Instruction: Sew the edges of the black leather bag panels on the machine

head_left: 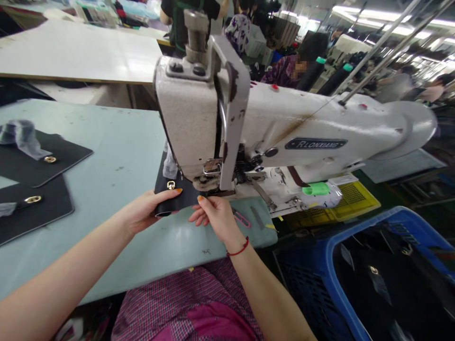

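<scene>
So the black leather piece point(175, 198) sits right under the head of the sewing machine point(220, 123), at the near edge of the pale green tabletop point(117, 156). It looks smooth and matte, with its near edge rolled into a little tube and a small brass buckle point(171, 184) sitting on top. The left hand point(149, 210) is clamped on that rolled edge, thumb on top, orange nail polish showing. The right hand point(213, 215) has its fingers pinched together on the piece's right edge just below the presser foot point(209, 182), with a thin red string bracelet point(239, 249) around the wrist.

The machine itself is a chunky cream cast-metal thing, paint chipped down to brown along the faceplate, with a dark nameplate on its arm. A pair of pink snips point(241, 219) lies on the tabletop just right of the right hand. Off to the left there are two more flat black panels point(39, 180) with rounded corners and brass eyelets, partly covered by crinkly clear plastic. Down on the right, a blue plastic crate point(359, 246) with lattice sides holds more dark pieces, and a yellow mesh tray point(355, 199) sits behind it.
</scene>
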Motion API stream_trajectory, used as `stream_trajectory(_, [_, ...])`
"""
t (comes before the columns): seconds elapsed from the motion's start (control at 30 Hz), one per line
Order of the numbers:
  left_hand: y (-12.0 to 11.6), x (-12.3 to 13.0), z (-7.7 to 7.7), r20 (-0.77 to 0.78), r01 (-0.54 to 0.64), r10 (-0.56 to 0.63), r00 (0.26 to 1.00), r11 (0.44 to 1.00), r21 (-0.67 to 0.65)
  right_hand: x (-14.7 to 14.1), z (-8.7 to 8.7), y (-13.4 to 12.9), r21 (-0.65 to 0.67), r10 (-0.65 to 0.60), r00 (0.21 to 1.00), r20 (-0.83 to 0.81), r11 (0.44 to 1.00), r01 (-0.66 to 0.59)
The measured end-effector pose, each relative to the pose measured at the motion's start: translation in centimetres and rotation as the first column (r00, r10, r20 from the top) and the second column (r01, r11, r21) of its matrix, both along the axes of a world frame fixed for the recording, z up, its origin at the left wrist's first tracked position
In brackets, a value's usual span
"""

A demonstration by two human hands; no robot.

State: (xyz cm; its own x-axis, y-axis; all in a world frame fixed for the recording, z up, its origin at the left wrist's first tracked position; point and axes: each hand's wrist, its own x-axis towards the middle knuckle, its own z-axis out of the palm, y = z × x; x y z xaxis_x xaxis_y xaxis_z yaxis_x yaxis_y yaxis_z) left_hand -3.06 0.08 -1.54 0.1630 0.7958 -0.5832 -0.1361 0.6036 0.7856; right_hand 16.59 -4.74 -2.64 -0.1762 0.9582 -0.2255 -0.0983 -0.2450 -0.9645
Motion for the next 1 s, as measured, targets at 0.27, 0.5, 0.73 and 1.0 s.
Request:
stream_trajectory(0.27, [0.3,-1.0,0.9,-0.038,0.216,-0.214,0.976,0.973,0.075,-0.7,0.4,-1.0,0.065,-0.059,0.997,0.051,0.996,0.056])
stream_trajectory(0.5, [0.5,-1.1,0.9,-0.025,0.22,-0.219,0.975,0.974,0.045,-1.8,-0.1,-1.5,0.049,-0.143,0.99,0.018,0.989,0.142])
stream_trajectory(0.73, [0.4,-1.1,0.5,0.0,0.224,-0.224,0.975,0.974,0.033,-2.3,-0.5,-1.6,0.042,-0.187,0.982,0.011,0.982,0.186])
stream_trajectory(1.0, [0.9,-1.0,0.3,0.05,0.226,-0.227,0.973,0.974,0.026,-2.8,-0.5,-1.0,0.044,-0.216,0.976,0.022,0.976,0.215])
